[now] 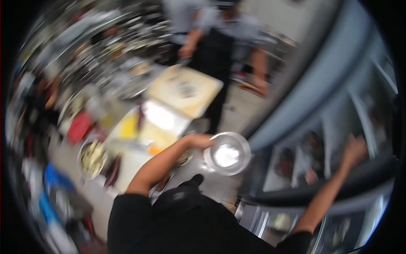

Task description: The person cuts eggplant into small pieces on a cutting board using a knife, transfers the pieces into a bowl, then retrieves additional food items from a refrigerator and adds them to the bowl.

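My left hand grips the rim of a round metal bowl, which looks shiny and holds nothing that I can make out. On the right, my right hand is at the inner side of a refrigerator door or its frame; blur hides whether the fingers hold it. Beyond my left forearm, a cutting board stained yellow lies on the counter, beside a white tray or container. Close by are an orange piece and a long purple vegetable.
A bowl of pale cut pieces and a red container stand on the left. A person in a dark apron stands beyond the counter, another person beside them. Shelves of the open refrigerator show a pale item at lower right. The picture is strongly blurred.
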`<state>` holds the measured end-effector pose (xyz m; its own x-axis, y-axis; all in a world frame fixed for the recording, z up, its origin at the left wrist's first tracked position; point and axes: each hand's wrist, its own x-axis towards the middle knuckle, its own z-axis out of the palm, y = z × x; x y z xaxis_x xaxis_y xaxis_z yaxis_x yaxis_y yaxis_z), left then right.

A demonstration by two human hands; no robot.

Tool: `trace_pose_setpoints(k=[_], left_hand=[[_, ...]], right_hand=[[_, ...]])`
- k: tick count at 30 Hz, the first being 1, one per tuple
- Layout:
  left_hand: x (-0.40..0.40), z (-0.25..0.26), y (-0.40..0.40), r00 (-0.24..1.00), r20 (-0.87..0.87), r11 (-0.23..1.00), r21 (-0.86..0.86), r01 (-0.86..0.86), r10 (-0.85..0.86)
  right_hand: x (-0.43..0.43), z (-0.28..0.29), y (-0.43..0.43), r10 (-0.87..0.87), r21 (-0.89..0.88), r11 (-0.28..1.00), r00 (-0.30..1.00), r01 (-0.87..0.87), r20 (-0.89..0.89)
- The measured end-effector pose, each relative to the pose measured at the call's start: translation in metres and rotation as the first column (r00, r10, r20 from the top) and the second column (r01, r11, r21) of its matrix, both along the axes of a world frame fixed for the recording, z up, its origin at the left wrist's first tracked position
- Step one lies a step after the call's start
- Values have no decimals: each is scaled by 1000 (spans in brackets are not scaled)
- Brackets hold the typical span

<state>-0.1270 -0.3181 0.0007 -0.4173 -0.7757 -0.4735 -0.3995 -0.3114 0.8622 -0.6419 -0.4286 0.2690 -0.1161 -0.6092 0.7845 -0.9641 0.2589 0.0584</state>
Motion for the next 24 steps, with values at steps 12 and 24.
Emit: trace_pose_setpoints(k=[12,24], left_hand=[[-176,-89,-55,932,-111,939,-46,342,-345],[-223,-24,-152,843,-533,963,181,202,-76]], right_hand=[[-30,-28,-56,-331,301,932,814,202,477],[-96,-17,-134,-574,805,575,773,146,270]])
